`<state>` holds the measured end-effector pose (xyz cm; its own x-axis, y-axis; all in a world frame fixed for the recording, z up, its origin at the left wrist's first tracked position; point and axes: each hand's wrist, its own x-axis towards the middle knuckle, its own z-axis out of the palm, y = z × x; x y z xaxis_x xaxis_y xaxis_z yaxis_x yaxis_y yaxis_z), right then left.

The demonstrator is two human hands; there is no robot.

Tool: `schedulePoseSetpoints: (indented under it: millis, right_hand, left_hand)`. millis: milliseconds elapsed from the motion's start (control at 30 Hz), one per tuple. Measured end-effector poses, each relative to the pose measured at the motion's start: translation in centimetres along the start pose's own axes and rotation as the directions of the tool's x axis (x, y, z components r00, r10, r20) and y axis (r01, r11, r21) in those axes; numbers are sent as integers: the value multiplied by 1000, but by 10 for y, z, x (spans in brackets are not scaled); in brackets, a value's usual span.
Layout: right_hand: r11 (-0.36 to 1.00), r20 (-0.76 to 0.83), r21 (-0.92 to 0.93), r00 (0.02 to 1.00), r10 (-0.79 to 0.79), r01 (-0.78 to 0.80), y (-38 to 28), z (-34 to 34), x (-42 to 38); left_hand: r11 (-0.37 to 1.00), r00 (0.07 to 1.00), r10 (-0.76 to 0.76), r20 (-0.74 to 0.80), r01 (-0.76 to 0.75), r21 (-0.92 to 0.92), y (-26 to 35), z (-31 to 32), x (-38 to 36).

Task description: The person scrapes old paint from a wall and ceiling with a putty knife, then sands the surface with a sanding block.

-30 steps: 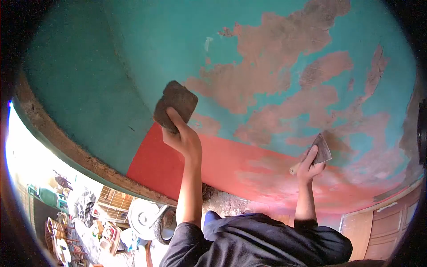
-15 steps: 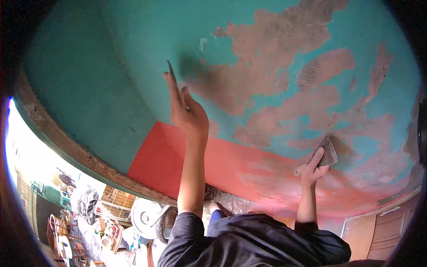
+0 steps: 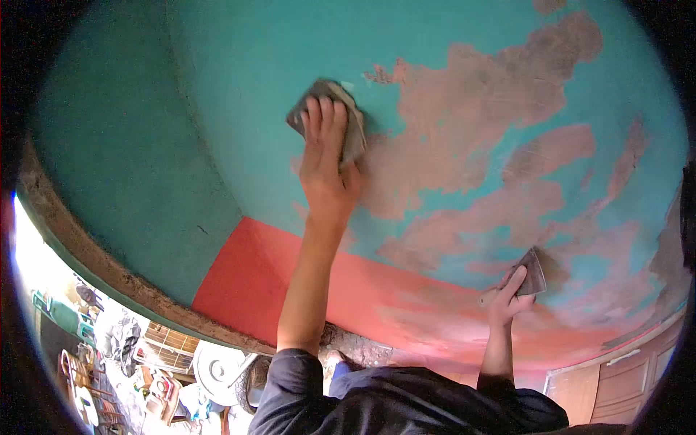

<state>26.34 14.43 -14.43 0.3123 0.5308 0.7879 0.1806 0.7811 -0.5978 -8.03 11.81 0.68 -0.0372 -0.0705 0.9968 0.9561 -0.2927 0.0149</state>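
Note:
My left hand (image 3: 326,167) presses a folded sheet of sandpaper (image 3: 354,138), dark grey with a tan side, against the turquoise wall (image 3: 246,130). Its fingers lie over the sheet, just left of a large brownish bare patch (image 3: 464,109). Lower and to the right, my right hand (image 3: 510,297) grips a putty knife (image 3: 534,274). The handle sits in the palm, the thumb rests along the tool, and the wide blade points up close to the wall.
A red band (image 3: 254,279) runs along the wall's lower part. At left is a rough opening edge (image 3: 130,275); beyond it are a wire cage (image 3: 165,348), a white round lid (image 3: 219,368) and green chairs (image 3: 65,317). A wooden door (image 3: 629,388) stands at lower right.
My left hand has turned from edge-on to flat over the sandpaper and shifted right. My right hand keeps the putty knife in a similar place. The view has tilted slightly upward.

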Motion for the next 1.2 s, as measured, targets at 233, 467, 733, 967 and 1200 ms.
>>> schedulePoseSetpoints:
  millis: [233, 467, 733, 967, 1200]
  right_hand:
    - [999, -75, -32, 997, -2, 0, 1, 6, 0]
    - [1000, -111, 0, 993, 26, -27, -3, 8, -7]
    - [1000, -162, -8, 987, 8, -9, -13, 14, -7]
    - [993, -85, -5, 989, -119, 119, -16, 18, -4]
    - [992, -93, 94, 993, -70, 78, -28, 24, -4]
  left_hand:
    - [1000, 999, 28, 21, -28, 14, -2, 2, 13]
    - [999, 1000, -15, -6, 15, 43, 0, 7, -5]
    - [999, 999, 35, -25, -34, 36, -8, 7, 30]
    - [999, 998, 44, -41, -43, 28, -3, 11, 44]
    - [998, 999, 47, -12, -47, -47, 32, 23, 12]
